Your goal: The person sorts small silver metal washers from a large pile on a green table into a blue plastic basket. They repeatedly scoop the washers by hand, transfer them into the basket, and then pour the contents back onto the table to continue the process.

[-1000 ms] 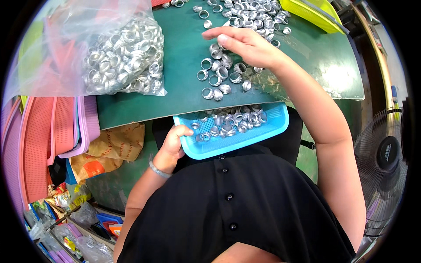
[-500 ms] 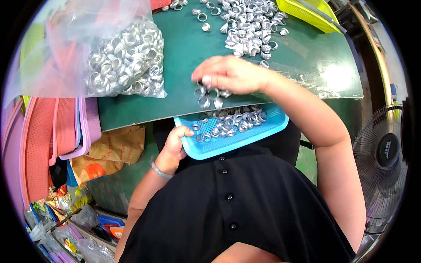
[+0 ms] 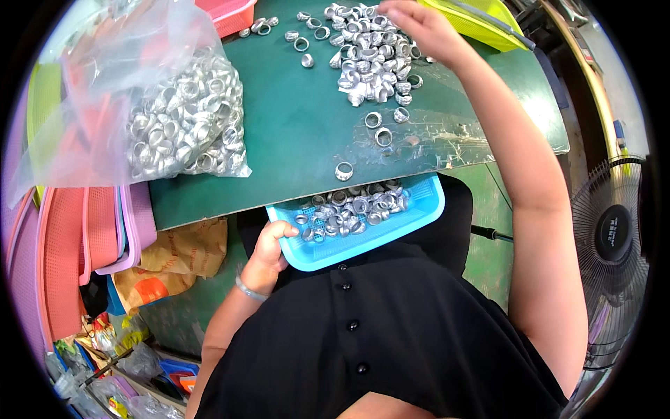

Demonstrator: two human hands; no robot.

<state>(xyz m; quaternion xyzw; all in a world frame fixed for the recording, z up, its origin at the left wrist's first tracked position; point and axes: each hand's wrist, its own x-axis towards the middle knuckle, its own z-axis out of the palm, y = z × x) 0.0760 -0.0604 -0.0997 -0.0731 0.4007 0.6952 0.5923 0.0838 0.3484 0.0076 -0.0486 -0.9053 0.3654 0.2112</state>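
L hand (image 3: 271, 246) gripping blue tray (image 3: 391, 227) edge, R hand (image 3: 419, 24) on ring pile (image 3: 373, 59)

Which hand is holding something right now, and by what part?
Left hand grips the blue tray by its left rim. Right hand rests on the ring pile; grip unclear.

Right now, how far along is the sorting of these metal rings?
Done: a layer of rings already lies in the blue tray, steadied by the left hand. In hand: the right hand reaches into the loose pile. Left: that pile and the full plastic bag.
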